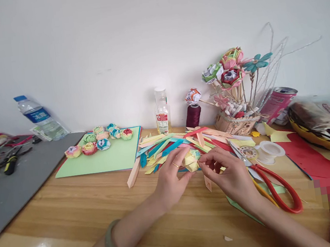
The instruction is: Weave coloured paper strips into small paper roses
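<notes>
Between my hands is a folded paper flower (191,160), mostly pale yellow with a bit of blue-green. My left hand (172,175) holds it from the left, fingers behind and thumb in front. With fingertips pinched together, my right hand (227,170) grips its right edge. Folded paper strips (168,145) in many colours lie heaped just behind the hands. Several finished paper flowers (103,143) rest on a light green paper sheet (97,164) at the left. Red-handled scissors (295,199) lie right of my right hand, partly hidden by it.
A glue bottle (163,117) and a purple thread spool (193,115) stand by the wall. Farther right are a basket of paper flowers (238,124), a pink can (278,104) and white spools (270,152). A water bottle (41,117) and pliers (12,164) are at the left.
</notes>
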{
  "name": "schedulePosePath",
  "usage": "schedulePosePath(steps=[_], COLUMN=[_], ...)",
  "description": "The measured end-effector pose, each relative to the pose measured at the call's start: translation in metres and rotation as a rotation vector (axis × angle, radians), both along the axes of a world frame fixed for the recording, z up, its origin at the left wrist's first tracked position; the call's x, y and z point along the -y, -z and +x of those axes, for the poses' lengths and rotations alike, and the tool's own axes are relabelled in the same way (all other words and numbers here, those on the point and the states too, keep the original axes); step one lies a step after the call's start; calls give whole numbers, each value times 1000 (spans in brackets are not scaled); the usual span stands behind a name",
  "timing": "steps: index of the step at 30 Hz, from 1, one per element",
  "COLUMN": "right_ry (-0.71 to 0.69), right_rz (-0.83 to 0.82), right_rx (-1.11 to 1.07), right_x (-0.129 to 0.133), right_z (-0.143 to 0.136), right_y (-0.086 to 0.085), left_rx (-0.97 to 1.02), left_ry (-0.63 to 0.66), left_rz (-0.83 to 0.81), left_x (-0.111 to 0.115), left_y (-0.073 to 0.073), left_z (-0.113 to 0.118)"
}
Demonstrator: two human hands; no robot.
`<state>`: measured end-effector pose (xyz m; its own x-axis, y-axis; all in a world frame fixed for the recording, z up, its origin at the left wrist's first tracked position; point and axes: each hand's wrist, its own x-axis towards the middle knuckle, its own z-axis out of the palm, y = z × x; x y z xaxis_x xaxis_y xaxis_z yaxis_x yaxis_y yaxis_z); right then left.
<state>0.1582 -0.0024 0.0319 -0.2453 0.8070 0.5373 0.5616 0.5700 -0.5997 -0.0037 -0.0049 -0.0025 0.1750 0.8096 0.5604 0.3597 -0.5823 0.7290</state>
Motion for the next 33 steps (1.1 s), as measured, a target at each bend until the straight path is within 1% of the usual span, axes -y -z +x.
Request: schedulePosePath(steps=[2,4,6,8,11,14,17,21,23,26,29,31,33], right_ry=[46,94,126,111,16,-57,-67,-134,-163,-130,-93,-90,-91], right_rz=[117,266,387,442,430,369,317,296,316,362,406,476,561], right_rx=[53,117,188,249,264,139,51,161,170,156,279,357,383], right_x=[2,4,5,6,7,9,9,7,7,6,5,3,2], right_z=[-2,-2,-1,1,3,3,2,3,4,5,7,9,12], right_y=[3,7,11,14,13,7,1,1,2,3,5,7,8], left_rx=[-50,-46,5,96,273,421,473,481,501,540,546,561,583], left_ry=[-28,-40,-34,-16,15,63,113,154,177,226,252,268,287], left_rz=[90,114,78,2,-144,-272,-342,-350,-351,-365,-392,-403,-414], left_x=[1,2,3,4,4,4,3,5,5,5,5,4,4], left_y=[0,-1,-1,-2,-3,-3,-3,-6,-8,-9,-9,-7,-7], left_z=[0,1,1,2,4,6,6,7,7,8,8,8,9])
